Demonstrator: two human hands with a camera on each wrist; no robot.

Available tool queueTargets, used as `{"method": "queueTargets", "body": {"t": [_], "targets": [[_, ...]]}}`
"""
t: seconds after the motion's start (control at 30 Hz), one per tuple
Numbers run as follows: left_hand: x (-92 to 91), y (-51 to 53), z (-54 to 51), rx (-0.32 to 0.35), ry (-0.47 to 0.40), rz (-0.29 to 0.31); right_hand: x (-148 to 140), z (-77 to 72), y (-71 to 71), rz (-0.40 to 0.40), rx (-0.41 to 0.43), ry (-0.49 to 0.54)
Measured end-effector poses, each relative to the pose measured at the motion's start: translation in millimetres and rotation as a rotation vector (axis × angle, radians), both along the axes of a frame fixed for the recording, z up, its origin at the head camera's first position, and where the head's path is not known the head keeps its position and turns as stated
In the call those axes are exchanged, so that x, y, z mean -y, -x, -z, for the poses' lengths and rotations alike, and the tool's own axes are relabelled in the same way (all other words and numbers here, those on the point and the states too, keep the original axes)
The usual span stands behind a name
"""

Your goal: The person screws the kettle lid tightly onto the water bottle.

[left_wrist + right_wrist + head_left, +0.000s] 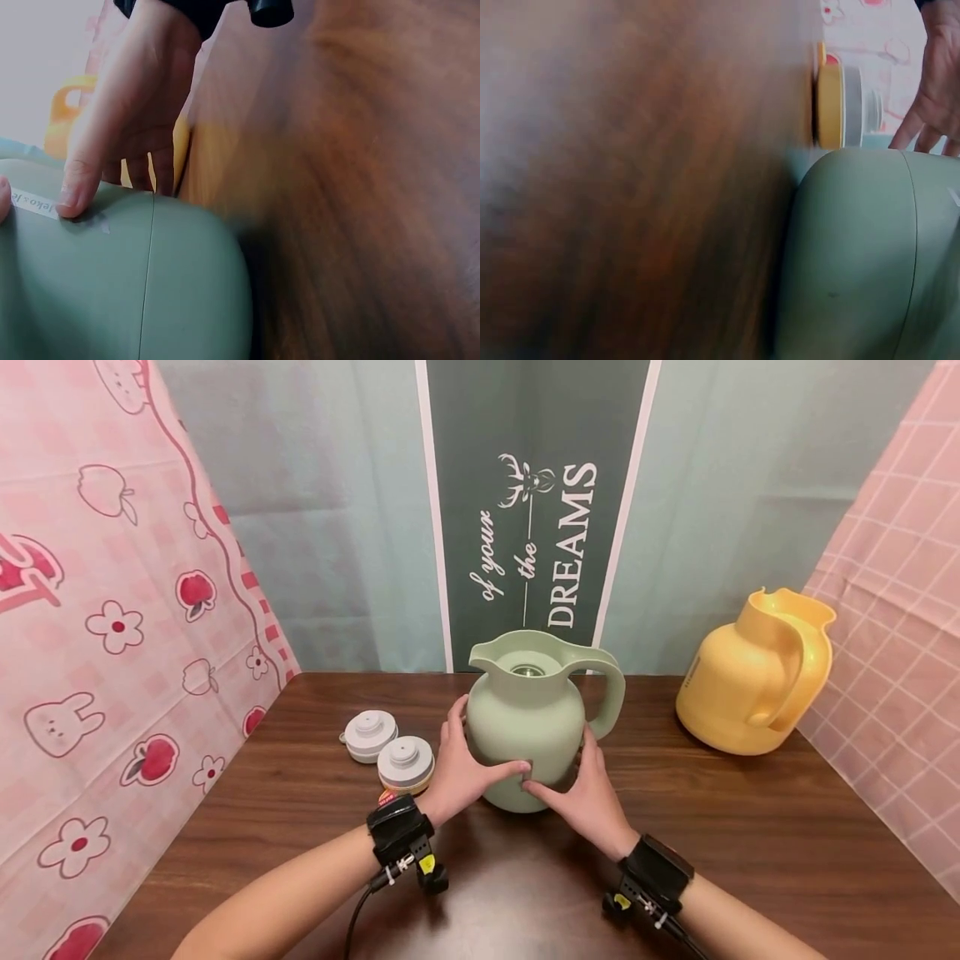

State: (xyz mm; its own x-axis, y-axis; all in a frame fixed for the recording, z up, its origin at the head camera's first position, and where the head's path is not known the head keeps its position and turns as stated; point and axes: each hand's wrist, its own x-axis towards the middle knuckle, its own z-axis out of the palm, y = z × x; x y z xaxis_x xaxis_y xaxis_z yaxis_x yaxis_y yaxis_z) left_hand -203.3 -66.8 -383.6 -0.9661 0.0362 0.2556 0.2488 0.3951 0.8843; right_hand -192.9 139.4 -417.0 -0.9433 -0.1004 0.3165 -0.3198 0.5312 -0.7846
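A pale green vacuum jug (525, 727) stands upright on the brown wooden table, its spout to the left and its loop handle to the right. Its top has no lid on, and a round shiny opening shows inside the neck. My left hand (459, 775) holds the jug's left side, and my right hand (590, 793) holds its right side below the handle. Both thumbs meet at a small label on the front. The left wrist view shows the right thumb on that label (36, 204). Behind the jug, some fingertips are hidden.
Two white round lids (406, 762) lie left of the jug, close to my left forearm; the nearer one has a yellow underside. A yellow vacuum jug (750, 681) stands at the back right. Patterned cloths hang around the table (750, 843).
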Motion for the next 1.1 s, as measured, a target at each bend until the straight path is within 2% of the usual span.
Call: {"method": "queueTargets", "body": {"t": [0.2,0.3,0.53,0.7,0.93,1.1], "targets": [[2.3,-13.7,-1.5,0.007,0.013,0.01,-5.5,0.1,-14.4,-0.08,-0.034,0.031],[3.0,-20.1,-2.4,0.009,0.014,0.015,-7.8,0.9,-19.8,-0.102,-0.054,0.011],[2.4,-37.4,-4.4,-0.005,0.032,0.019,-10.9,1.2,-33.2,-0.062,-0.038,-0.06],[3.0,-48.5,-3.1,-0.009,0.086,0.019,-11.4,-0.6,-43.2,-0.037,-0.024,-0.088],[2.8,-59.2,-5.3,0.016,0.082,0.034,-12.6,0.3,-49.5,-0.08,-0.076,-0.067],[2.8,-67.0,-5.9,0.024,0.079,0.045,-14.0,-0.4,-55.2,-0.087,-0.079,-0.079]]}}
